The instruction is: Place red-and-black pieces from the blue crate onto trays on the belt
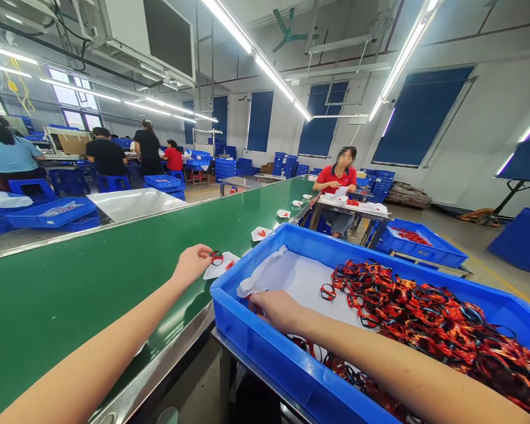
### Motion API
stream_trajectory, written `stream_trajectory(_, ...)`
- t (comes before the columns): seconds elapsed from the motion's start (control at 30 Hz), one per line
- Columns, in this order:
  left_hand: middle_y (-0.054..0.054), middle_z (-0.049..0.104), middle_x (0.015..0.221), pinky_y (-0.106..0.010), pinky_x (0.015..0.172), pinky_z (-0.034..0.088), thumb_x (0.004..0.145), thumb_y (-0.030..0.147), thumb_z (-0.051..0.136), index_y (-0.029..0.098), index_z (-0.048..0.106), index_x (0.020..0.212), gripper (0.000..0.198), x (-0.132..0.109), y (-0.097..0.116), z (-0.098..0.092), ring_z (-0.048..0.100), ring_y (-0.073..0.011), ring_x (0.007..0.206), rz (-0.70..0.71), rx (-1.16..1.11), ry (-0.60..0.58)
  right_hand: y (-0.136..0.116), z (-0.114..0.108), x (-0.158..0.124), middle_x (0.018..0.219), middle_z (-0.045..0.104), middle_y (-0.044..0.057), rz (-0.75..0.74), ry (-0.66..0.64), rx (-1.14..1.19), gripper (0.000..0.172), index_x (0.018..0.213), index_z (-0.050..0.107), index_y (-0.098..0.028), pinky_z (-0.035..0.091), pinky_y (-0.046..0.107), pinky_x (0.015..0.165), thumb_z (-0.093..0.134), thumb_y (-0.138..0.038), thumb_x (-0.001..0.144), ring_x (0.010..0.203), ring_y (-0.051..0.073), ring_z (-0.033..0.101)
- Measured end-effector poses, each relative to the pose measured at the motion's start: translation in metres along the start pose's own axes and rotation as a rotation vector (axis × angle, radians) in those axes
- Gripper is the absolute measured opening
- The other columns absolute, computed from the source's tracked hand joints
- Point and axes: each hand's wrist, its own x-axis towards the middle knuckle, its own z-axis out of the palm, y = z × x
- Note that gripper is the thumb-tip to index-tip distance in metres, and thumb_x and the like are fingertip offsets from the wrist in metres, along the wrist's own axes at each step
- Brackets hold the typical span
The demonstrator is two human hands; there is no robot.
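Note:
My left hand point(192, 263) reaches over the green conveyor belt point(128, 259), its fingers pinching a red-and-black ring-shaped band point(217, 258). Just beneath that band lies a white paper tray point(223, 267) with small red pieces on it. My right hand point(276, 309) is inside the blue crate point(242, 318), low against its near left wall. Its fingers are curled together, and what they hold, if anything, is hidden. White paper point(307, 274) lines the crate. A large heap of similar red-and-black bands point(424, 318) fills its right side, and one band point(328, 292) lies apart on the paper.
Several more white trays with red pieces, such as this tray point(261, 234), sit along the belt's right edge. A co-worker in a red shirt point(335, 176) sits at a small table point(353, 206) beyond the crate. Another blue crate point(424, 244) stands behind, at right.

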Motion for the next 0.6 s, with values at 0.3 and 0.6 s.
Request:
stream_trajectory(0.3,-0.005,0.067,0.101,-0.029,0.066,0.049,0.072,0.037,0.054,0.018,0.062,0.096,0.032,-0.017,0.046,0.008,0.061,-0.0172,0.072,0.202,0.064,0.0,0.004,0.004,0.006,0.095,0.067,0.005,0.064,0.007,-0.094,0.025,0.1,0.062,-0.023,0.043,0.028,0.063,0.053,-0.032,0.079,0.078,0.022,0.063)
stream_trajectory(0.6,-0.002,0.067,0.085,-0.031,0.071,0.044,0.079,0.029,0.049,0.022,0.064,0.083,0.016,-0.079,0.087,0.045,0.059,-0.0187,0.077,0.565,0.269,-0.292,0.0,0.006,0.01,0.101,0.067,0.013,0.197,0.056,-0.134,0.033,0.108,0.058,-0.017,0.046,0.034,0.068,0.05,-0.029,0.079,0.083,0.028,0.065)
